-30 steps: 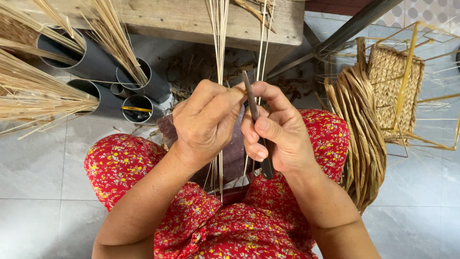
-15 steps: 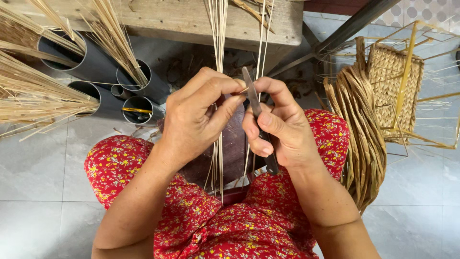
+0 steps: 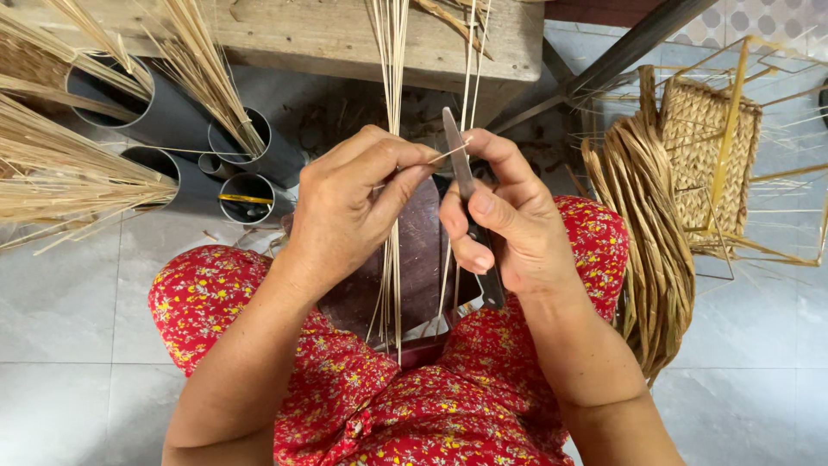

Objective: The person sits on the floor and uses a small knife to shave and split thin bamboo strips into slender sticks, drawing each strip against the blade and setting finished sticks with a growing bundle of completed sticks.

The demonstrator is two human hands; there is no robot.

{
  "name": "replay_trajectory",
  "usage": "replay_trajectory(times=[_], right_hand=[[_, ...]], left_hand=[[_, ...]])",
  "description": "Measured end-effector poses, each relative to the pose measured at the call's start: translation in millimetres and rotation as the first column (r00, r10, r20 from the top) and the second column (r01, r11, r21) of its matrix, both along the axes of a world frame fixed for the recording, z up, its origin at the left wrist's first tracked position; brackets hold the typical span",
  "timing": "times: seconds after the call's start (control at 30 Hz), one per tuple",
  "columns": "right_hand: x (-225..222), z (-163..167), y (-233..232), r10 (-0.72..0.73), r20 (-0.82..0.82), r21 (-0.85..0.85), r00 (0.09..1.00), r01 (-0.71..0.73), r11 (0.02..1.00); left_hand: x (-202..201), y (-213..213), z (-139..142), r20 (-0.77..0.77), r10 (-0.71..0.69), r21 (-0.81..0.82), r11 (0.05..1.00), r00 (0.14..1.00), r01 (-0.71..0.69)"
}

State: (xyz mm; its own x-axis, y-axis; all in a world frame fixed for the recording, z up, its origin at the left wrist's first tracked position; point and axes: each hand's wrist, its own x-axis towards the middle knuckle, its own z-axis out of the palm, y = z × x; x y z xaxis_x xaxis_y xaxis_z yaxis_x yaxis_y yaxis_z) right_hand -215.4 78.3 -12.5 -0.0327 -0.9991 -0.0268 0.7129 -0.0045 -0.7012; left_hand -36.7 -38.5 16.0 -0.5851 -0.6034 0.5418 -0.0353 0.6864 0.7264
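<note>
Grey floor tiles (image 3: 69, 311) and a wooden worktop (image 3: 345, 34) frame the lap. Left hand (image 3: 354, 207) pinches a thin strip (image 3: 448, 154) that lies crosswise, just right of its fingers (image 3: 405, 177), reaching the knife (image 3: 466, 185). Right hand (image 3: 509, 224) is closed around the knife, whose blade points up and away, touching the strip. More strips (image 3: 390, 259) hang lengthwise below the left fingers.
</note>
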Motion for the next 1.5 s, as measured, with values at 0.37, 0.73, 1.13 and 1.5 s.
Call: replay_trajectory(times=[0.37, 0.73, 1.13, 1.5], right_hand=[[-2, -5, -6, -0.030, 0.015, 0.031, 0.999, 0.030, 0.999], [3, -14, -13, -0.016, 0.006, 0.100, 1.000, 0.015, 0.995], [3, -14, -18, -0.006, 0.002, 0.119, 1.000, 0.006, 0.993], [9, -21, -25, -0.017, -0.046, 0.113, 0.999, 0.022, 0.993]], left_hand=[[2, -5, -1, 0.075, -0.010, 0.076, 0.997, 0.997, 0.004], [-4, -1, -7, 0.043, 0.060, -0.012, 0.998, 0.997, -0.060], [-7, -7, -14, 0.079, 0.075, -0.059, 0.996, 0.994, -0.070], [0, -9, 18, 0.016, 0.187, -0.255, 0.951, 0.982, -0.177]])
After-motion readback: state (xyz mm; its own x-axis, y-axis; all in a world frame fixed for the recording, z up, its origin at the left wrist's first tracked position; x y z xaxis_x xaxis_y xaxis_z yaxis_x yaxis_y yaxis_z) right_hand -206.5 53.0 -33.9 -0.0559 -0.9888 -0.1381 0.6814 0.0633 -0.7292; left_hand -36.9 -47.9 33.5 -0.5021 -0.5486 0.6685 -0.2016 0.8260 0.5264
